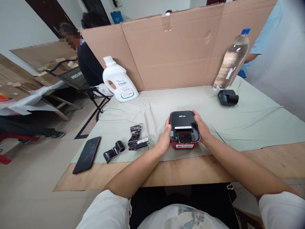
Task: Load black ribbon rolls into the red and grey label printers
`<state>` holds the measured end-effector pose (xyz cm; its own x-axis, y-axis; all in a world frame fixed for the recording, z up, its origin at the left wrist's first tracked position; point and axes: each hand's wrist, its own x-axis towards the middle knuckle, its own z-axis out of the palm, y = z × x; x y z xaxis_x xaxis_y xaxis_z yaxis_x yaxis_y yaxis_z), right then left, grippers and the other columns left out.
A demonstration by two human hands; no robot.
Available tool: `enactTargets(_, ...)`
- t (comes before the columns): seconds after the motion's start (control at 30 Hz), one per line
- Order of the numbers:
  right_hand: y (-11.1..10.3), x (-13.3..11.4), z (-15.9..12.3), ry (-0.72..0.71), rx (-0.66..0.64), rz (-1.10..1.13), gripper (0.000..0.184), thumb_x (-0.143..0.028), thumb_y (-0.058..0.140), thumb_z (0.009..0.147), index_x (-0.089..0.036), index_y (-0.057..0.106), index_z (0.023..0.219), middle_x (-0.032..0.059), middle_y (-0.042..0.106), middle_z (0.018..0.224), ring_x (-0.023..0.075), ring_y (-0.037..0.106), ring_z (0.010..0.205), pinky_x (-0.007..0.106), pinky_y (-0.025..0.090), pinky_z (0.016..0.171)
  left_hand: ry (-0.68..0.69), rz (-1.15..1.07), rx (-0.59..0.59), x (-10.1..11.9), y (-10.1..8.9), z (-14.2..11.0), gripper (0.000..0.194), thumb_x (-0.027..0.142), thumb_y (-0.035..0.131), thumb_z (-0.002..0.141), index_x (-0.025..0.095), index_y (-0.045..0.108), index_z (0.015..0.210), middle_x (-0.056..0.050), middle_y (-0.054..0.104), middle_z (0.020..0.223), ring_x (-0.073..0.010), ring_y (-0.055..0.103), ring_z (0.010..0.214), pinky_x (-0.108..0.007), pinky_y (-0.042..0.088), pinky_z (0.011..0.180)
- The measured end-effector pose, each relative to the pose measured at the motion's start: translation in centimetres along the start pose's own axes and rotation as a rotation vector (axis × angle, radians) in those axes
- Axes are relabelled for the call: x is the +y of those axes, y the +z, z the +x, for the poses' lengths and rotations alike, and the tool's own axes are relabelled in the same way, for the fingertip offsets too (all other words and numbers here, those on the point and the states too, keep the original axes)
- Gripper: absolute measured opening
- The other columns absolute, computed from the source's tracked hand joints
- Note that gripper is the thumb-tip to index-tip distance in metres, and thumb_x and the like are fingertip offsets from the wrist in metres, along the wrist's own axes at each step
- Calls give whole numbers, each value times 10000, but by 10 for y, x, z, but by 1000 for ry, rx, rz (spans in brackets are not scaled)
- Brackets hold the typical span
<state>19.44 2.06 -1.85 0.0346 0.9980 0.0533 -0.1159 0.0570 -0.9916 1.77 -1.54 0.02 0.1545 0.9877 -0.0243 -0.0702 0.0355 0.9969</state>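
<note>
Fingers [167,123] of left hand [164,138] and right hand [203,128] in a two-sided grip on the black-topped red device [182,121]

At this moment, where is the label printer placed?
In the head view, the label printer is just right of centre, between the left hand and right hand.

"What's being held?"
"A red-and-black label printer [183,120], with the left hand [165,137] against its left side and the right hand [202,128] against its right."
"And left of that?"
"Two loosely wound black film rolls [134,136], then a smartphone [87,155]."
"Farther back?"
"A white detergent jug [121,83] and blue-capped water bottle [231,63], near the cardboard partition [173,54]."
</note>
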Motion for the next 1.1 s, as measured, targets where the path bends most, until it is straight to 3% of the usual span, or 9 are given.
enactTargets(0.13,-13,-11,-15,-239,22,-329,657,-656,419,877,-290,392,1422,63,397,1529,287,370,1415,531,322,1161,2,-105,-11,3,-9,2,669,354,443,854,301,277,1500,44,230,1620,-179,214,1496,-367,247,1217)
enactTargets(0.23,-23,-24,-35,-518,36,-631,610,-708,437,815,-309,555,1261,36,368,1540,334,267,1454,574,239,1178,15,-110,-57,7,-16,5,792,220,462,682,264,356,1465,28,349,1572,-198,308,1457,-397,299,1193)
enactTargets(0.33,-25,-31,-48,-672,-70,-867,546,-776,557,669,-331,687,958,4,472,1458,387,257,1436,590,232,1164,19,-75,-61,10,-17,6,828,209,452,605,263,405,1430,14,440,1510,-212,396,1399,-399,381,1134)
enactTargets(0.43,-19,-28,-52,-746,-214,-991,440,-742,654,614,-326,688,754,2,590,1330,401,373,1352,592,280,1125,29,-70,-73,10,-16,5,832,228,457,600,261,393,1429,-7,475,1474,-222,439,1356,-386,423,1079)
enactTargets(0.57,-9,-19,-50,-862,-220,-1035,362,-659,625,707,-300,637,665,20,673,1189,362,500,1222,580,349,1058,53,-176,-105,6,-16,4,793,228,517,612,253,414,1398,-40,516,1420,-248,458,1315,-391,422,1043)
enactTargets(0.7,-4,-18,-49,-1173,-80,-902,249,-500,627,789,-260,614,724,47,681,1147,307,538,1174,515,425,999,34,-289,-108,4,-17,5,752,193,550,586,247,458,1331,-36,511,1407,-247,485,1250,-355,433,975)
enactTargets(0.77,-2,-20,-49,-1259,-51,-849,213,-450,631,804,-246,601,752,63,675,1143,296,541,1171,488,454,971,5,-309,-105,4,-18,6,739,161,543,559,246,480,1290,-25,524,1378,-229,509,1191,-319,446,909)
enactTargets(0.93,2,-22,-48,-1285,-29,-819,188,-419,644,796,-246,579,761,67,675,1133,288,556,1150,465,490,940,-47,-286,-110,11,-18,9,764,110,514,511,275,480,1256,12,544,1324,-185,517,1114,-259,437,810)
enactTargets(1.1,3,-19,-47,-1288,-17,-826,208,-457,647,792,-257,594,772,56,675,1173,297,560,1173,475,494,945,-17,-241,-134,13,-18,12,874,99,506,506,322,421,1347,33,438,1451,-198,456,1234,-278,424,913)
